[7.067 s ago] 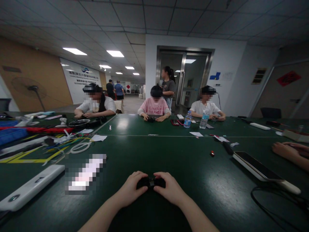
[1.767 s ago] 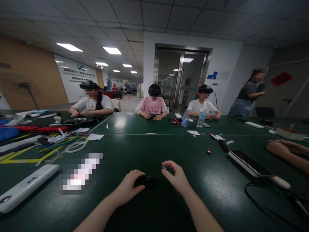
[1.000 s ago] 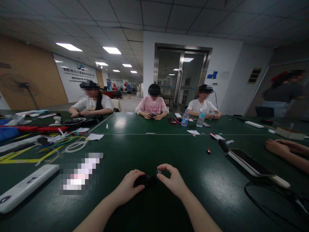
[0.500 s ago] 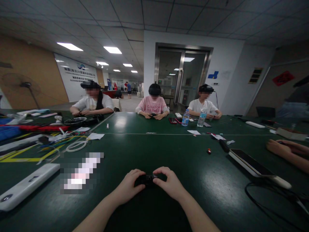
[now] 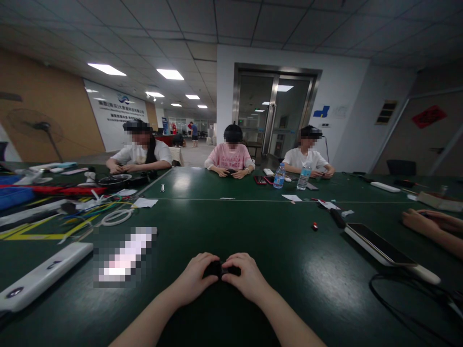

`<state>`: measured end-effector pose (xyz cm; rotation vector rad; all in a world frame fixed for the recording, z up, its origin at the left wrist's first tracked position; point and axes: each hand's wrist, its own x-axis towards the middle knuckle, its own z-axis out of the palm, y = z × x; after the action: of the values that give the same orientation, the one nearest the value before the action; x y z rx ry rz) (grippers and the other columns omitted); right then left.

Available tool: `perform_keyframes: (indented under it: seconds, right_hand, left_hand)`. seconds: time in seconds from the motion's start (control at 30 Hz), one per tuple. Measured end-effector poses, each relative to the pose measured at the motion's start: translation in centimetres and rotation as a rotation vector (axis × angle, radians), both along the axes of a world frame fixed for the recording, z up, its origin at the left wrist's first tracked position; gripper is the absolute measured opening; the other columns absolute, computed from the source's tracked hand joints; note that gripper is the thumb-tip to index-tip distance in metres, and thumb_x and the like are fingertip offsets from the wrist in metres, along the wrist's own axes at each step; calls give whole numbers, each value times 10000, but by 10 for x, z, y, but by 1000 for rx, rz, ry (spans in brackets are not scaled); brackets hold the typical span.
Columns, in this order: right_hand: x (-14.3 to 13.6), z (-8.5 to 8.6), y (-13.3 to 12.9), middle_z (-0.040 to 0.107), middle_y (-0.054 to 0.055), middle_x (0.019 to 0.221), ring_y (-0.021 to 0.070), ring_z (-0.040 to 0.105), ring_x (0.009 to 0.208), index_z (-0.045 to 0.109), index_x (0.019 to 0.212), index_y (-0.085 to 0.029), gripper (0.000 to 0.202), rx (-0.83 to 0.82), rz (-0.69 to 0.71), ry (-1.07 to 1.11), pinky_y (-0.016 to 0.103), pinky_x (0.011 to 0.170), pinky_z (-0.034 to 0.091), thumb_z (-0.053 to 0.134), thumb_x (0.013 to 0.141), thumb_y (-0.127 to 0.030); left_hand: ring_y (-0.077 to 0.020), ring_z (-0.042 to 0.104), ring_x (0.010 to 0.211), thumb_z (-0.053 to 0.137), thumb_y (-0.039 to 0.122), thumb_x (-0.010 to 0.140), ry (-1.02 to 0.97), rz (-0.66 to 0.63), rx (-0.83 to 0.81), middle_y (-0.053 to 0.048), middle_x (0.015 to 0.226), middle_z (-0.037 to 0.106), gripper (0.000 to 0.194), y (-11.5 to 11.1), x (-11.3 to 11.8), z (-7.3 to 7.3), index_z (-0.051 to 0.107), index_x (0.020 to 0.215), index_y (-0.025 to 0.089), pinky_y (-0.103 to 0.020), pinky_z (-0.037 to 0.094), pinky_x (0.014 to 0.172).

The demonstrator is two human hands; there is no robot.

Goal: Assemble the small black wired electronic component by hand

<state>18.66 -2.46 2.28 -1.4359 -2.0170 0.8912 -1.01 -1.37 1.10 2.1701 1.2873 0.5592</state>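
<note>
Near the table's front middle, a small dark object [image 5: 219, 270] lies between my two hands; its kind is too dark to make out. My left hand [image 5: 195, 273] is curled round its left side, thumb and fingers closed on it. From the right, my right hand [image 5: 243, 273] pinches at the same object with thumb and fingertips. The hands almost meet, and they cover most of it. Beneath them is the dark green table [image 5: 267, 308].
To the left lie a white power bank-like bar [image 5: 47, 274], a blurred-out lit rectangle [image 5: 126, 255] and coiled cable [image 5: 117, 218]. At right are a phone [image 5: 379, 243] on a white bar and black cable [image 5: 376, 294]. Two bottles [image 5: 304, 177] stand farther back. Several people sit around.
My right hand has moved left, closer to my left hand, so less of the dark object shows between them. My left hand stays nearly in place. The view has shifted slightly.
</note>
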Motion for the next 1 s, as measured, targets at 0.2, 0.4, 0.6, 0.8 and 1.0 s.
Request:
perform_keyframes:
  seconds: [0.2,0.4,0.6,0.8,1.0]
  right_hand:
    - [0,1,-3,615,-13,1039,230,487,1069,651,899,-307,197,73,30,-26,423,941,322,655,703,-314]
    - [-3,2,-3,630,-3,1038,228,503,1045,649,899,-299,219,126,57,-98,423,935,318,666,684,-258]
    - [0,2,-3,640,-19,1021,226,511,1042,637,925,-323,222,109,73,-61,434,951,302,655,704,-306]
    - [4,1,-3,633,-26,1058,231,500,1069,619,987,-339,297,111,93,-59,433,955,295,665,696,-302]
    - [5,3,-4,626,-32,1064,227,492,1084,623,976,-346,258,88,86,-37,443,962,291,637,722,-302]
  left_hand:
    - [-219,496,1067,597,259,742,-11,3,19,-54,1137,565,388,2,-2,-6,542,1126,237,-360,378,945]
    - [-216,512,1035,605,245,728,-7,-13,51,-51,1103,586,374,3,0,-7,554,1099,236,-351,380,932]
    - [-229,506,1055,590,284,746,-8,-7,53,-51,1127,574,385,4,-3,-11,540,1125,236,-357,378,931]
    - [-225,501,1059,596,268,743,-10,-1,38,-52,1131,570,389,3,-3,-9,538,1126,236,-356,376,940]
    - [-227,500,1062,591,296,752,-14,-13,28,-49,1133,567,387,2,-3,-6,536,1132,243,-363,378,941]
